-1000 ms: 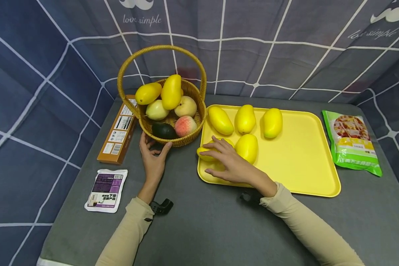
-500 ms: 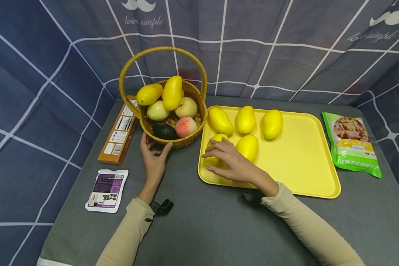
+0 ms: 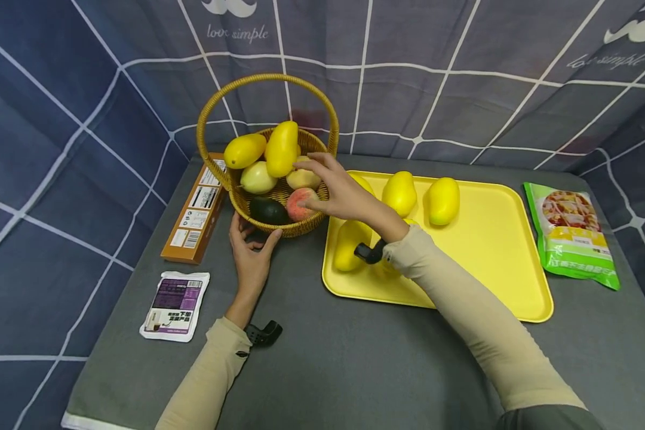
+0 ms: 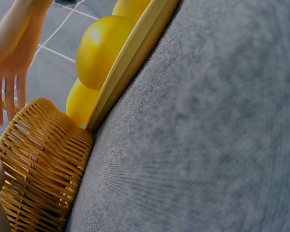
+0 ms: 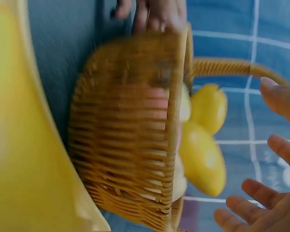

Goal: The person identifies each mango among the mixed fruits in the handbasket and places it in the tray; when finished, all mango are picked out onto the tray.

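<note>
Against the front wall of a wicker basket (image 3: 307, 228) my left hand (image 3: 251, 263) holds on, thumb and bent fingers spread along it. My right hand (image 3: 344, 190) hovers over the basket's right side, above a pink peach (image 3: 297, 206), fingers apart. No object shows in that hand (image 5: 275, 198) in the right wrist view. Two mangoes (image 3: 282, 149) lie on top in the basket, with a pale green pear-like fruit (image 3: 258, 178), a cream-coloured fruit (image 3: 301, 178) and a dark green avocado (image 3: 269, 210). Several mangoes (image 3: 349, 248) rest on the yellow tray (image 3: 484, 251), some partly hidden by my right arm.
Left of the basket lies an orange-brown box (image 3: 193, 224), with a white and purple pouch (image 3: 174, 306) in front of it. A green food packet (image 3: 572, 236) lies right of the tray. A checked curtain (image 3: 387, 101) hangs behind the basket's tall handle (image 3: 269, 77).
My right hand has left the front-left mango on the tray and moved up and left over the basket, empty. That mango now lies turned lengthwise. My left hand stays at the basket.
</note>
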`<state>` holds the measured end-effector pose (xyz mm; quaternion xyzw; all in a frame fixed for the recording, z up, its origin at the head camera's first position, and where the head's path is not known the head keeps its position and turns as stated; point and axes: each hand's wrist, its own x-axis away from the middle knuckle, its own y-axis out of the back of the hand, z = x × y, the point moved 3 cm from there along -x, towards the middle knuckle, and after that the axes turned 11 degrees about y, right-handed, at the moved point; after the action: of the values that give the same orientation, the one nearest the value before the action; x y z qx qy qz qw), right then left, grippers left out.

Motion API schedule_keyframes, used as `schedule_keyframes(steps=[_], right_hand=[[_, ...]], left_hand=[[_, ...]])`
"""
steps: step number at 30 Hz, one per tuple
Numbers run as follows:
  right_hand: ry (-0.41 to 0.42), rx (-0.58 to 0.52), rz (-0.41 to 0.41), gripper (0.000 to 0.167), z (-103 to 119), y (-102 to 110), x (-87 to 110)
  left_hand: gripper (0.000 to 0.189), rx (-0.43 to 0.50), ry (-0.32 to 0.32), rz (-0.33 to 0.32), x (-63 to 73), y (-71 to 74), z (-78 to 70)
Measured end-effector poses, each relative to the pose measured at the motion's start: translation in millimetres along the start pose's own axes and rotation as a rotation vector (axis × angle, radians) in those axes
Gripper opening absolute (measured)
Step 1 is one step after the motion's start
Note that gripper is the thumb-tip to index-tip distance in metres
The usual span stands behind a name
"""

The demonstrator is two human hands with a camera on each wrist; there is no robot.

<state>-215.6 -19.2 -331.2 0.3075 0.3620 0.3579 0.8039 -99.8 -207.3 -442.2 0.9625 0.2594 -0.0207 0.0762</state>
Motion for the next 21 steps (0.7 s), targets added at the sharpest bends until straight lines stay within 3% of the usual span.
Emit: schedule_keyframes(steps=[6,13,21], right_hand=[[-0.065,0.038,0.032,0.074,-25.2,-0.7,-48.5],[-0.148,0.065,0.093,0.082,-39.3,-2.5,-82.1],[-0.191,0.038,0.168,0.088,-48.1,-15.4,-99.0]], left_hand=[[0.085,-0.005,0.005,0.03,8.6,1.4,-24.8],[0.085,0.002,-0.005,0.037,8.6,0.8,-27.0],[0.086,0.007,0.001,0.034,6.2,3.3,-25.6]])
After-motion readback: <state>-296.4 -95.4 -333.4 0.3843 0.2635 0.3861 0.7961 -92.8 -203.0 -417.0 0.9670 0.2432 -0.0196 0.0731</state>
